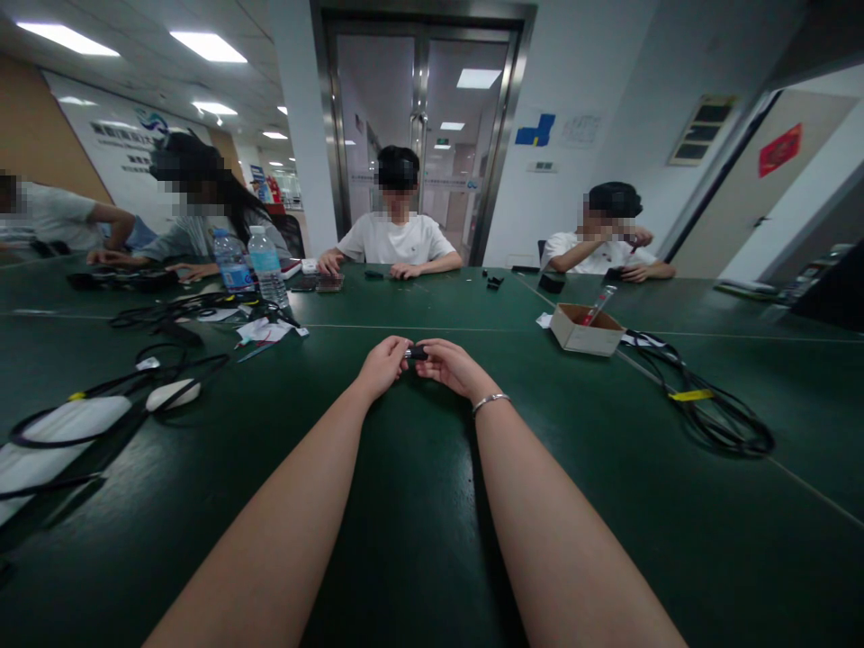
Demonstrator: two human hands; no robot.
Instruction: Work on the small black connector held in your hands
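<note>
Both of my hands meet over the green table (418,432), holding a small black object with a silver end (418,353) between them. My left hand (386,367) is closed, its fingertips pinching the silver end. At the black end, my right hand (454,367) grips with thumb and fingers, and a silver bangle (490,403) circles that wrist. The object lies roughly level and is partly covered by my fingers, so its exact kind cannot be made out.
Cables, a white power strip (67,436) and two water bottles (266,270) are on the left. To the right stand an open cardboard box (587,331) and a coiled black cable (719,409). Several people sit across the table, one person (398,236) directly opposite.
</note>
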